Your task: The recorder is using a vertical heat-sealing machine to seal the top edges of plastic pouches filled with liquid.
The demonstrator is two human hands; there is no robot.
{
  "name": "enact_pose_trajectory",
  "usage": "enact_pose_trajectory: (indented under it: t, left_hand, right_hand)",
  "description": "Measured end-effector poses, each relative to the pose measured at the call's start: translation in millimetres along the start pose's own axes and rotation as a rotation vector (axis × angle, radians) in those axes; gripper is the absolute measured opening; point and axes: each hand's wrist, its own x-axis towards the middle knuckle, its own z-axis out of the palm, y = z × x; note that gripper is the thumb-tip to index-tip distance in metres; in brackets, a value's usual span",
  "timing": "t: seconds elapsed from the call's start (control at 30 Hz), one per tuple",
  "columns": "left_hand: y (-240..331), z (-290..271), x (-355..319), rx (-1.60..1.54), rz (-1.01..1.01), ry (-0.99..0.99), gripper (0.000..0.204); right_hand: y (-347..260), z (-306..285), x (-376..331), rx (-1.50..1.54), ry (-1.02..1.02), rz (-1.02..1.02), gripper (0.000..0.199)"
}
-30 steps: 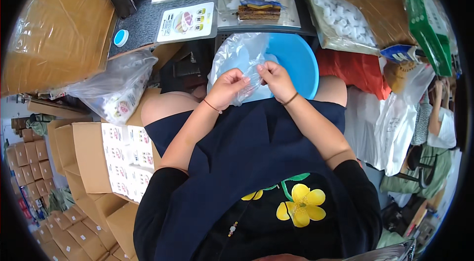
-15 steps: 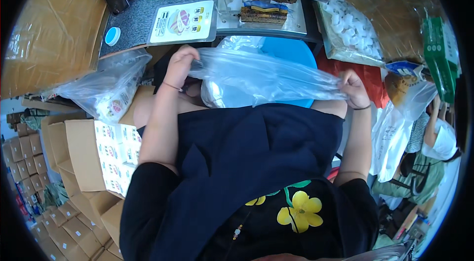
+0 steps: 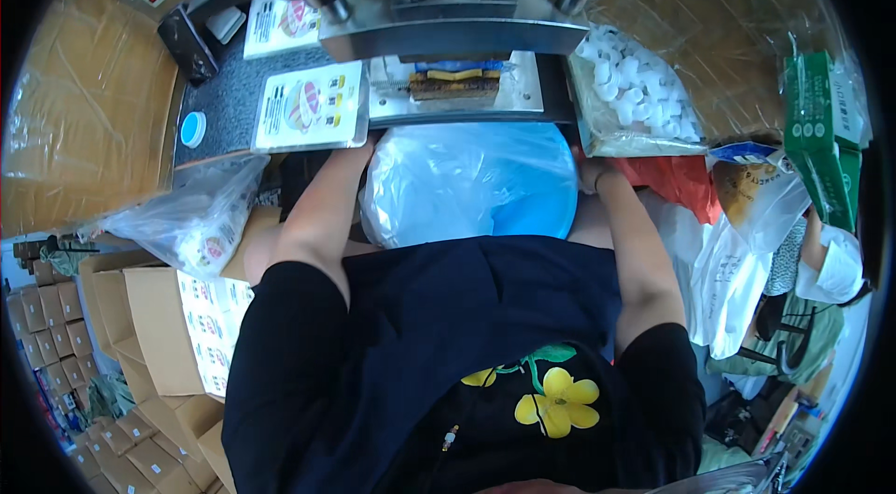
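A round blue tub [image 3: 534,204] sits between my knees under the press. Clear plastic film [image 3: 429,178] covers its left and middle part, with blue showing through. My left hand [image 3: 360,154] is at the tub's far left side, its fingers hidden beneath the table edge and a flat printed pouch [image 3: 313,106]. On the other side, my right hand [image 3: 588,174] is against the tub's right rim, fingers out of sight behind it. Whether either hand grips the film or the rim cannot be seen.
A metal press [image 3: 453,35] stands ahead over a plate with a wooden-looking block [image 3: 455,86]. At right is a bag of white plastic pieces [image 3: 644,92]; at left, a blue-lidded jar [image 3: 192,129], a filled clear bag [image 3: 201,223] and an open carton [image 3: 154,326]. Another person [image 3: 831,265] sits far right.
The clear film, stretched between both hands above my lap, now lies over the tub. Both hands have moved forward and down to the tub's sides. The view has tilted up toward the press.
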Motion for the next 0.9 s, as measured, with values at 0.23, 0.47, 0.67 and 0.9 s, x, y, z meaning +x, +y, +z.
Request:
enact_pose_trajectory:
  t: [0.23, 0.47, 0.67, 0.9]
  left_hand:
    - [17, 3, -144, 0.769, -0.355, -1.169, 0.051]
    - [130, 1, -172, 1.188, -0.346, -0.584, 0.052]
    - [104, 48, -204, 0.842, 0.403, -0.194, 0.018]
    - [69, 59, -229, 0.750, 0.280, -0.334, 0.021]
  right_hand:
    - [-28, -3, -101, -0.082, -0.265, -0.306, 0.044]
    - [-44, -21, -139, -0.268, 0.226, 0.010, 0.041]
    - [-83, 9, -159, 0.103, 0.523, -0.605, 0.026]
    - [-85, 52, -180, 0.250, 0.238, -0.556, 0.011]
